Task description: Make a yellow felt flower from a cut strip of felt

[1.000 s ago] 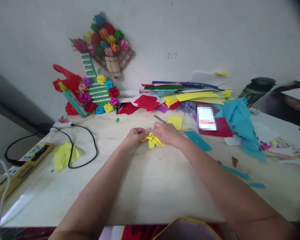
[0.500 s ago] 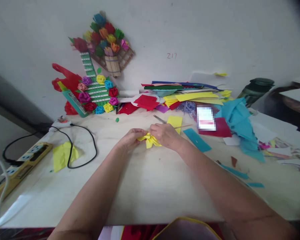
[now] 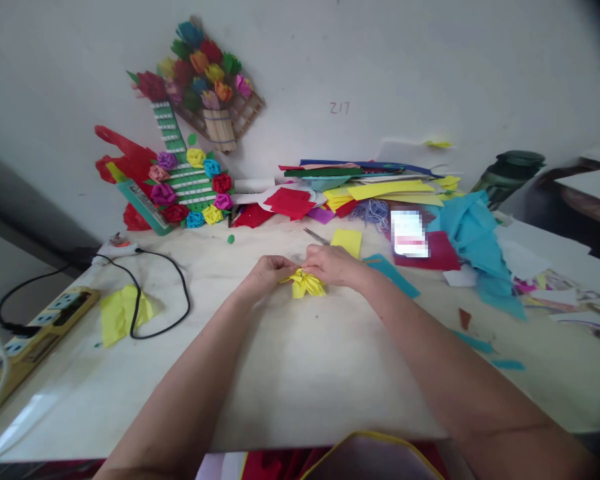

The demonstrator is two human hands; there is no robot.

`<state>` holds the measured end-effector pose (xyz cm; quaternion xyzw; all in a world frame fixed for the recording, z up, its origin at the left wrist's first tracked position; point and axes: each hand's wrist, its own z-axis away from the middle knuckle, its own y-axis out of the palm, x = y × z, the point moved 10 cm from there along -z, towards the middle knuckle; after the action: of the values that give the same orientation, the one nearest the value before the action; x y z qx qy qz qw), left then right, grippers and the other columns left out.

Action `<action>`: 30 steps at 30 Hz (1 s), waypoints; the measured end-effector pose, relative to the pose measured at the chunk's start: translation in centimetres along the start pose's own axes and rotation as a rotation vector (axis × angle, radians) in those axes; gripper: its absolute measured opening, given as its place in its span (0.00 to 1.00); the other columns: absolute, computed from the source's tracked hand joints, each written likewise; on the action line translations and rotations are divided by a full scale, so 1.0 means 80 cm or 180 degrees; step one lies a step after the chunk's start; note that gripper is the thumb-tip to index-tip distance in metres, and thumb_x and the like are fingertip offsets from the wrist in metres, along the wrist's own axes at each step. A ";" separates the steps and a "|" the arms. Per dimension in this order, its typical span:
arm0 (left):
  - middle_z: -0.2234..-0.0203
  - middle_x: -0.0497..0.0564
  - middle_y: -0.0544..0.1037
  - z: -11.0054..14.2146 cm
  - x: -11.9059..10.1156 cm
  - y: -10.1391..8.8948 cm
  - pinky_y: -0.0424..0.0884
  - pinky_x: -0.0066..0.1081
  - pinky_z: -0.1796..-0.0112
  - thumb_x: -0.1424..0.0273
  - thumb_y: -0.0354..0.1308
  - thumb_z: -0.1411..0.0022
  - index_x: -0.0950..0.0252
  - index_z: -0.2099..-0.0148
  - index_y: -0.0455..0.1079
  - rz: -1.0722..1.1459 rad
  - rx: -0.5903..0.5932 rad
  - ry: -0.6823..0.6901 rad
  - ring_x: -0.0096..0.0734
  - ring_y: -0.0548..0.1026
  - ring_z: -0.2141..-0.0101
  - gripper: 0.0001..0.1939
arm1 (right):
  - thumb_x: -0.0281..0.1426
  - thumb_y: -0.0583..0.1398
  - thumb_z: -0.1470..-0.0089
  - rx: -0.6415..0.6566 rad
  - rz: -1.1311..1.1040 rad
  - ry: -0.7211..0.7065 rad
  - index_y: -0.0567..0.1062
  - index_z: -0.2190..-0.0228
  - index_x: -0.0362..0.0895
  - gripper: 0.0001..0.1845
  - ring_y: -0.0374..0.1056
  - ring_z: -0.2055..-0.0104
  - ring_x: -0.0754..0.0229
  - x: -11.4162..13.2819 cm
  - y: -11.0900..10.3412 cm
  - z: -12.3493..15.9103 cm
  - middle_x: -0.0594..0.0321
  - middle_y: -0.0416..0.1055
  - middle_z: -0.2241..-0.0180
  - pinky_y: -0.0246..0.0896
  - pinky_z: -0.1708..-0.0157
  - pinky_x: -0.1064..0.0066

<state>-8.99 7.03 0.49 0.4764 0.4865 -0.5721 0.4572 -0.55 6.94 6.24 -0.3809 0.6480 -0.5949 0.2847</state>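
A gathered yellow paper flower (image 3: 307, 283) with loose, petal-like folds is held low over the middle of the table. My left hand (image 3: 271, 273) pinches its left upper side between thumb and fingers. From the other side my right hand (image 3: 333, 265) is closed on the top of the same paper, its fingertips close to those of the left. A thin wooden stick (image 3: 373, 260) pokes out past the right hand; whether that hand grips it cannot be seen. Just behind the right hand are scissors (image 3: 316, 235), partly hidden, and a flat yellow paper piece (image 3: 347, 243).
A teal strip (image 3: 393, 275) and a phone (image 3: 410, 235) on red paper lie to the right, near crumpled blue paper (image 3: 467, 223). Stacked coloured sheets (image 3: 380, 179) line the wall. At left are a glue bottle (image 3: 143, 207), black cable (image 3: 187, 293) and power strip (image 3: 40, 340).
The right hand has turned and shifted slightly around the flower, and the stick beside it has swung. The flower's folds look more spread. The whole view has shifted a little.
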 end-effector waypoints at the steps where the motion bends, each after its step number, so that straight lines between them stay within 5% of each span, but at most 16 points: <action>1: 0.79 0.51 0.73 0.000 0.000 0.001 0.62 0.24 0.75 0.63 0.59 0.57 0.70 0.72 0.71 -0.0040 0.0008 0.0005 0.24 0.68 0.78 0.14 | 0.37 0.47 0.46 0.0020 0.0082 -0.0003 0.73 0.68 0.47 0.16 0.61 0.71 0.68 0.001 0.000 0.000 0.63 0.66 0.65 0.45 0.76 0.75; 12: 0.75 0.55 0.73 0.002 0.016 0.009 0.66 0.27 0.68 0.72 0.61 0.58 0.73 0.72 0.70 0.1097 0.0302 -0.0462 0.28 0.71 0.72 0.09 | 0.25 0.47 0.48 -0.0265 0.0780 -0.0385 0.70 0.72 0.41 0.13 0.59 0.76 0.67 0.031 -0.008 0.003 0.59 0.65 0.68 0.42 0.78 0.72; 19: 0.72 0.56 0.74 0.005 0.021 0.010 0.68 0.26 0.69 0.74 0.60 0.57 0.73 0.70 0.71 0.1191 0.0437 -0.0704 0.30 0.72 0.71 0.09 | 0.23 0.47 0.50 -0.0453 0.0831 -0.0438 0.70 0.71 0.39 0.12 0.59 0.74 0.66 0.042 -0.014 0.005 0.59 0.64 0.68 0.41 0.78 0.71; 30: 0.78 0.52 0.72 0.005 0.014 0.009 0.64 0.24 0.72 0.73 0.61 0.59 0.71 0.74 0.70 0.1047 0.0306 -0.0514 0.24 0.69 0.75 0.07 | 0.25 0.47 0.49 -0.0525 0.0743 -0.0489 0.70 0.71 0.40 0.12 0.58 0.73 0.66 0.043 -0.010 0.005 0.59 0.64 0.68 0.42 0.77 0.71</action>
<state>-8.45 6.47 -0.72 0.5234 0.3360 -0.5486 0.5588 -2.02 3.84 7.25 -0.3694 0.7109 -0.4716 0.3684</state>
